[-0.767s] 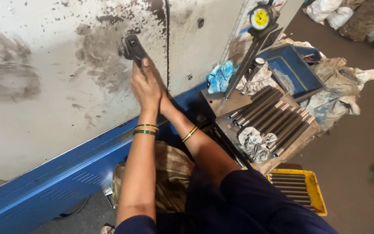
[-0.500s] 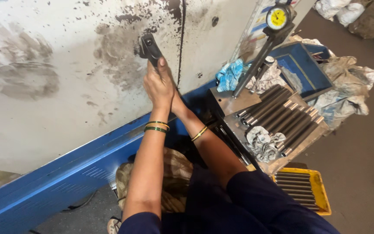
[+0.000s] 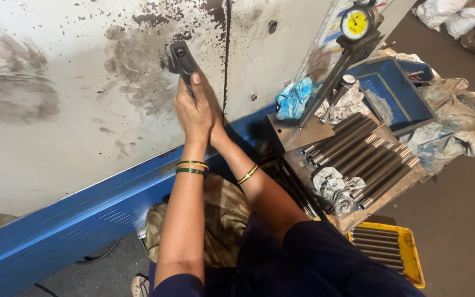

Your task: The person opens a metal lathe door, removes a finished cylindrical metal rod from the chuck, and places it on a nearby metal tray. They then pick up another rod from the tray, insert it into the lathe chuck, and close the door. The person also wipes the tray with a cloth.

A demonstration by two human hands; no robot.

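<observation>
Grimy white sheet metal (image 3: pixel 56 137) fills the upper left, smeared with dark oily patches, with a blue base panel (image 3: pixel 72 225) running beneath it and a dark seam down the wall beside the hands. Both hands sit on one black handle (image 3: pixel 181 61) mounted on that wall. Compared with the earlier views, the handle and hands lie slightly further right and higher in the picture, though the head camera has also shifted, so how far the handle itself turned is hard to tell. The grip looks unchanged, which suggests the pulling or turning is still under way.

The left hand (image 3: pixel 193 113) has its fingers wrapped around the lower handle, thumb laid up along it. The right hand (image 3: pixel 216 129) is tucked behind it; its fingers are hidden, so I cannot tell their state.

Counts: one handle, two green bangles on the left wrist, one yellow bangle on the right. On the tabletop (image 3: pixel 292 132) stand one yellow dial gauge (image 3: pixel 356 23), roughly ten steel rods (image 3: pixel 358 159), one blue cloth (image 3: pixel 292 99), one blue tray (image 3: pixel 397 93). One yellow crate (image 3: pixel 413 258) sits below.
</observation>
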